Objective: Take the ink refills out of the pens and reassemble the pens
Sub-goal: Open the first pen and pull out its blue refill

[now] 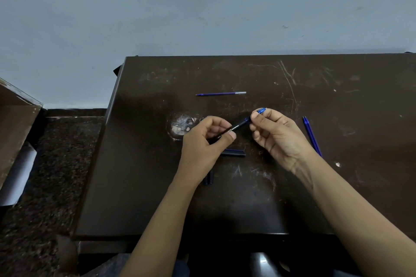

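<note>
Above the dark table (292,198) I hold a black pen (238,125) with white lettering, tilted up to the right. My left hand (206,141) grips its barrel. My right hand (273,132) pinches its blue tip end (261,110). One blue ink refill (220,94) lies farther back on the table. Two more blue refills (311,135) lie side by side to the right of my right hand, partly hidden by my wrist. A black pen cap (234,153) lies just below my hands. Small dark pen parts (209,176) lie beside my left wrist.
The table has a worn pale patch (182,125) left of my hands and many scratches. Its left edge (105,123) drops to a dark speckled floor (45,175). A brown cabinet (15,123) stands at the far left. A pale wall lies behind.
</note>
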The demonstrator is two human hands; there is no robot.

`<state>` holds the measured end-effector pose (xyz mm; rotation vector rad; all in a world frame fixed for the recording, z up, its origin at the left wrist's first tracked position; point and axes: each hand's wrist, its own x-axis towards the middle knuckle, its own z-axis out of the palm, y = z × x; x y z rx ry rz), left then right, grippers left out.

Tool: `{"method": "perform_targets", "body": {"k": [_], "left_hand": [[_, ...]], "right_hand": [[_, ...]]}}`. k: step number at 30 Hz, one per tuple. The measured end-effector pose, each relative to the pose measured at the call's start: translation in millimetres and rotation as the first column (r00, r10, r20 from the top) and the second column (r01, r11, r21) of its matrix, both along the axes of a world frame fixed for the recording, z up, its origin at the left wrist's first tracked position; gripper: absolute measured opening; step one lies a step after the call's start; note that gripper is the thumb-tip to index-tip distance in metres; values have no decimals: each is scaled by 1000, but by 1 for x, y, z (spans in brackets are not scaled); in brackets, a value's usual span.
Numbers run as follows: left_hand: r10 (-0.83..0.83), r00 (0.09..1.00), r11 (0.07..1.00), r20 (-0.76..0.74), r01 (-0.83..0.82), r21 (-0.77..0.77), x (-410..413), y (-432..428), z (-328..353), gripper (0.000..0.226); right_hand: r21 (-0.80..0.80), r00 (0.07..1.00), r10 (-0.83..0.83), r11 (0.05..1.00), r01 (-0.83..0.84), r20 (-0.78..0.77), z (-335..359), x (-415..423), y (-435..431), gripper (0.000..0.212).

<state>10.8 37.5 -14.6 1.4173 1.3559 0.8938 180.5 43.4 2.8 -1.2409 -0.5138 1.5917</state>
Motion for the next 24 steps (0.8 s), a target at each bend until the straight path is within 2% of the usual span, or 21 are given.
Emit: {"method": "perform_targets", "body": {"k": [2, 4, 6, 8, 9, 10, 13, 16, 19, 21, 24], "left_hand": [[5, 1000, 998, 31, -3, -67, 2, -1, 2, 9], [10, 996, 986, 93, 6, -169, 6, -3, 3, 25], [-31, 999, 990, 44, 37, -137, 6, -3, 4, 29], [-65, 997, 997, -36, 64, -31, 2, -2, 3, 9], [-61, 996, 998, -67, 61, 0, 0, -1, 2, 5], [-47, 995, 999, -85, 49, 20, -1, -1, 1, 11], [-38, 999, 998, -2, 38, -58, 2, -2, 3, 8], [-30, 998, 989, 63, 39, -146, 6, -3, 7, 31], [-55, 998, 998, -37, 54, -21, 2, -2, 4, 14], [-34, 998, 999, -50, 35, 10, -2, 0, 2, 6], [-72, 997, 994, 25, 73, -81, 0, -2, 5, 8]], "right_hand": [[13, 1000, 12, 1000, -12, -9, 0, 0, 0, 6], [25, 999, 26, 999, -26, -21, 0, -1, -1, 8], [30, 999, 34, 999, -34, -22, 0, -1, -2, 9], [23, 999, 38, 999, -37, -15, 0, -1, -2, 9], [21, 999, 40, 999, -40, -11, 0, -1, -2, 8], [21, 999, 43, 999, -43, -7, 0, -1, -2, 8], [30, 998, 59, 998, -59, -5, 0, -2, -2, 9], [45, 997, 75, 996, -74, -14, 1, -3, -3, 10], [44, 996, 89, 995, -88, -10, 1, -4, -3, 12], [38, 996, 87, 995, -87, -8, 1, -4, -3, 15], [44, 995, 102, 994, -101, -11, 0, -3, -4, 17]]}}
